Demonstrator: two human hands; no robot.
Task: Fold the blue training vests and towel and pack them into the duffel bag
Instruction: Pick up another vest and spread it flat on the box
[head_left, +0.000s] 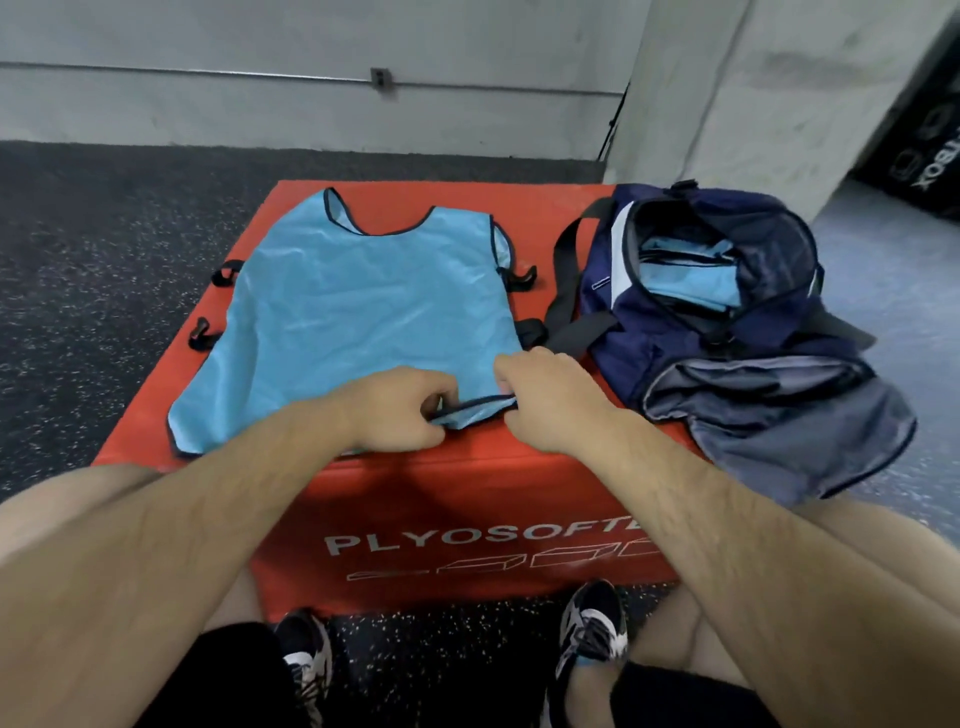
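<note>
**Both hands on the near hem of the vest**

Your left hand (397, 410) and right hand (548, 400) sit close together at the near edge of the red padded plyo box (467, 499). Each has its fingers curled around the dark-trimmed bottom hem of the light-blue training vest (363, 306). Between your two hands a short stretch of that hem is lifted and bunched, so both hands are closed and gripping the vest.

The rest of the vest lies spread flat over the left and middle of the box top. Its neck opening points to the far edge, and its near left corner reaches close to the near left corner of the box. Short black elastic side loops (519, 278) stick out from the vest's two side edges onto the red surface.

The navy-blue fabric duffel bag (675, 338) stands on the right side of the box top, just beside the vest, with its main opening unzipped and gaping upward. Inside it you can see folded light-blue fabric (685, 275). The bag's grey-lined flap (779, 431) hangs open over the near right corner of the box, and a dark carry strap (566, 270) loops toward the vest.
</note>
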